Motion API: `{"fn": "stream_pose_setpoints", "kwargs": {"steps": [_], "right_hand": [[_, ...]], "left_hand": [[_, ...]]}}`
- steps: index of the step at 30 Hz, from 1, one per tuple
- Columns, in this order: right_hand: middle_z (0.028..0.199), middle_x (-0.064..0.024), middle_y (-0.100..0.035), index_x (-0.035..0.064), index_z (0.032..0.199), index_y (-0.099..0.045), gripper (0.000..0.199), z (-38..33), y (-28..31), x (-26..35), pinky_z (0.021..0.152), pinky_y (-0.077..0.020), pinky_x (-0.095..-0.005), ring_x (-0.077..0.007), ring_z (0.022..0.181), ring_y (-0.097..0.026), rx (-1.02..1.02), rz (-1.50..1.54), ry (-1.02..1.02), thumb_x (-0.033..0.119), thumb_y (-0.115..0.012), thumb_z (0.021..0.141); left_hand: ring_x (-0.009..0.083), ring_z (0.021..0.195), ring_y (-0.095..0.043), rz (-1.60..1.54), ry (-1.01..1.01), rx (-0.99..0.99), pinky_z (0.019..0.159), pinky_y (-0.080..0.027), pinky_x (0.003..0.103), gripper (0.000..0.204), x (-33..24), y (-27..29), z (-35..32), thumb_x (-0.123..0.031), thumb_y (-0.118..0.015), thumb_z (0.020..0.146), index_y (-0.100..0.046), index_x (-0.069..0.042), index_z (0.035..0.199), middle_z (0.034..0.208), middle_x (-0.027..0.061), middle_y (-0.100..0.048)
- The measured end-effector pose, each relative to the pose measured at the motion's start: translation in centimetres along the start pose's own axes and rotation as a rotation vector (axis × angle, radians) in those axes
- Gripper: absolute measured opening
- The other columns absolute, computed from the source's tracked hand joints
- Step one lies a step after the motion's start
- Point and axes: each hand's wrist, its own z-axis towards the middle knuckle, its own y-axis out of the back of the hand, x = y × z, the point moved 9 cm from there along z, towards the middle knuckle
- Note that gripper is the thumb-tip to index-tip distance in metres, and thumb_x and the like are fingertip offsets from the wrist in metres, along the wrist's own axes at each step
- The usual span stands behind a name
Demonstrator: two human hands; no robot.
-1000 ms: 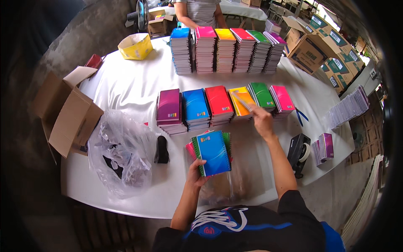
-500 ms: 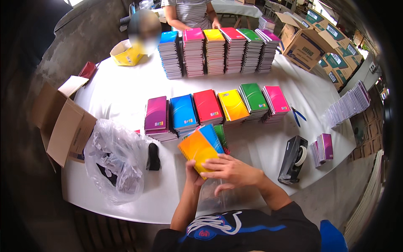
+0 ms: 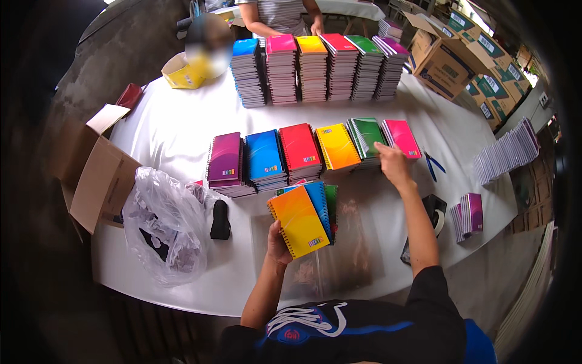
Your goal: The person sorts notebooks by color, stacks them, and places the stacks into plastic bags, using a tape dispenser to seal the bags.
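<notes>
Near the front of the tabletop (image 3: 182, 127), the left hand (image 3: 277, 242) gripped a fan of notebooks (image 3: 303, 217). The right hand (image 3: 393, 164) pinched the green notebook (image 3: 367, 134) farther back; lifting one seemed next.

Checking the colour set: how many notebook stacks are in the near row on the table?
6, left to right: purple, blue, red, yellow, green and pink, beside the right hand.

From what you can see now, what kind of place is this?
Probably a packing or sorting workshop: tall notebook stacks by colour on a white table, cardboard cartons around it, and a tape dispenser.
</notes>
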Motion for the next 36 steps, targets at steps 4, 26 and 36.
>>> {"fn": "stream_pose_setpoints", "kwargs": {"steps": [4,26,36], "right_hand": [[0.102,-0.0107,-0.067,0.0064,0.106,-0.063,0.022,0.5,5.2,4.0,0.083,-0.0475,-0.0315,-0.0171,0.096,-0.063,-0.173,1.024,-0.103,0.007,-0.061,0.084],[0.103,-0.0103,-0.065,0.0059,0.107,-0.064,0.029,-4.4,10.2,10.3,0.098,-0.0375,-0.0472,-0.0291,0.094,-0.062,-0.368,-0.012,0.099,0.003,-0.062,0.078],[0.107,-0.0099,-0.063,0.0066,0.099,-0.064,0.035,-8.8,-2.6,36.8,0.078,-0.0498,-0.0337,-0.0243,0.097,-0.061,0.657,0.586,0.784,0.03,-0.07,0.074]], "left_hand": [[0.032,0.115,-0.052,-0.012,0.061,0.073,0.096,-0.041,0.05,0.076,-0.1,-2.1,0.4,-0.051,-0.063,0.076,-0.04,-0.009,0.134,0.13,0.0133,-0.049],[0.0309,0.116,-0.052,0.192,0.095,-0.04,0.102,-0.038,0.046,0.071,-0.1,4.1,-2.8,-0.02,-0.068,0.072,-0.038,0.001,0.132,0.128,0.0171,-0.05],[0.029,0.097,-0.061,-0.012,-0.032,-0.17,0.088,-0.049,0.042,0.064,-3.0,8.5,-9.2,-0.025,-0.068,0.07,-0.045,0.001,0.123,0.112,0.018,-0.058]]}}
